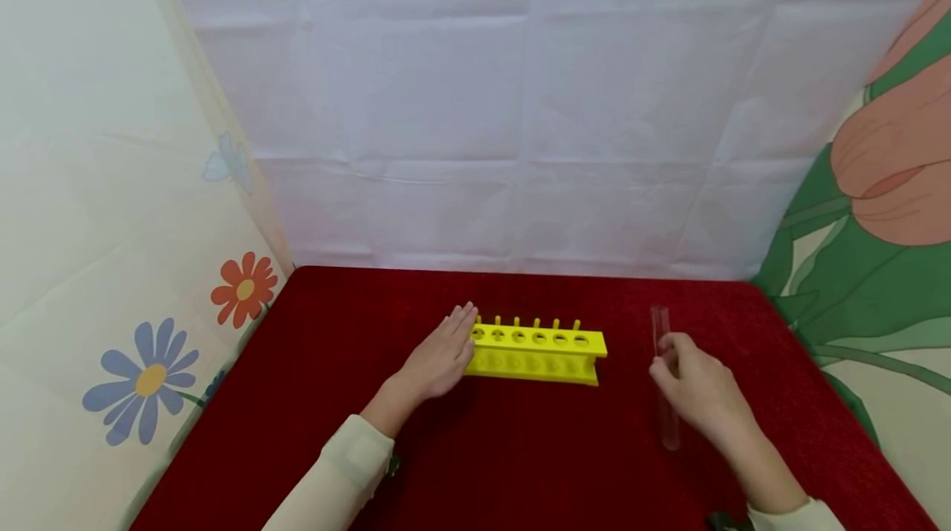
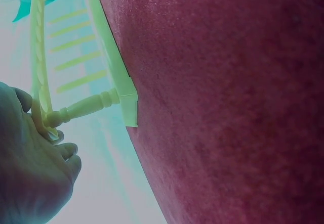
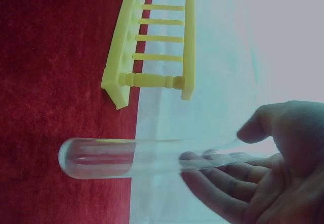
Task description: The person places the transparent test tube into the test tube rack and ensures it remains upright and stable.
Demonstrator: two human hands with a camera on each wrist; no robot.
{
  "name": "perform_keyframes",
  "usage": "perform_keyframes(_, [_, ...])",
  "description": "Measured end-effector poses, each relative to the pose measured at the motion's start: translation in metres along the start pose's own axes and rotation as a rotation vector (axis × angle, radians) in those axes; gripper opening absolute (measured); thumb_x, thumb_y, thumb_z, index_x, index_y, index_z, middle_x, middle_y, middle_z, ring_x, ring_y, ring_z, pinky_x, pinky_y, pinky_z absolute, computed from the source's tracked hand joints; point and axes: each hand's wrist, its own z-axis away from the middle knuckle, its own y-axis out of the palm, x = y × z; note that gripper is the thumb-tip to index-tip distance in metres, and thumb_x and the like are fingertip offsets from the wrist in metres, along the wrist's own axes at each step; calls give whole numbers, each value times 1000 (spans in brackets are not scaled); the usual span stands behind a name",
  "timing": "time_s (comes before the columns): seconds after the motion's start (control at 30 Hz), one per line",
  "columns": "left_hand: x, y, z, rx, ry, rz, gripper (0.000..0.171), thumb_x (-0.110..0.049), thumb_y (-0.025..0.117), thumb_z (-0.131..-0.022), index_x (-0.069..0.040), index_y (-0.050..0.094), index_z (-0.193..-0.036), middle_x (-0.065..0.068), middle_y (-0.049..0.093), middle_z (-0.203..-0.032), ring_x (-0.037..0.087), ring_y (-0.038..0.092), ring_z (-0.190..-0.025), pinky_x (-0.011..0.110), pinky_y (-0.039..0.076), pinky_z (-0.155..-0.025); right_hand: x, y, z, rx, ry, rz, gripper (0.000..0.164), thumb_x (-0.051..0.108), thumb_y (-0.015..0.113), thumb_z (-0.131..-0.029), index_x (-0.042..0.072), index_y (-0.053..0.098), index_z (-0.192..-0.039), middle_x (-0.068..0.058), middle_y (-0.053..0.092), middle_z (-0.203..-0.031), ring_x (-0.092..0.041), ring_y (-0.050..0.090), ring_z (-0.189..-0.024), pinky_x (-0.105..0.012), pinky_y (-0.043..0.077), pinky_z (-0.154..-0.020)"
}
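Observation:
A yellow test tube rack stands on the red cloth, with a row of holes along its top and a row of pegs behind. My left hand rests at the rack's left end, fingers straight and side by side. In the left wrist view, its fingers lie by the end of the top bar. To the right of the rack, my right hand holds a clear glass test tube between thumb and fingers. The tube's rounded bottom points down, and the hand grips its upper part.
Red cloth covers the table. A white sheet hangs behind it, with flower-printed panels at the left and right. The rack's holes hold no tubes.

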Motion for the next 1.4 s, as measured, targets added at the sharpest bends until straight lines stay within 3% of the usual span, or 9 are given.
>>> perform_keyframes(0.17, [0, 0, 1, 1, 4, 2, 58, -32, 24, -111, -8, 15, -163, 7, 13, -170, 22, 9, -157, 40, 15, -127, 4, 1, 1, -105, -18, -32, 30, 16, 54, -98, -5, 53, -120, -20, 68, -103, -30, 66, -86, -37, 52, -65])
perform_keyframes(0.57, [-1, -1, 1, -5, -1, -3, 58, -32, 25, -111, -8, 16, -163, 5, 14, -170, 21, 10, -157, 39, 15, -127, 9, 0, 2, -194, -20, -64, 27, 16, 57, -96, -3, 57, -116, -17, 68, -98, -27, 64, -82, -34, 49, -63])
perform_keyframes(1.4, [-2, 0, 1, -35, 13, -85, 58, -31, 26, -111, -5, 19, -162, 9, 16, -169, 20, 12, -156, 37, 16, -126, 25, -5, 3, -285, -36, -116, 26, 17, 59, -97, 0, 58, -117, -16, 70, -98, -28, 65, -83, -31, 50, -61])
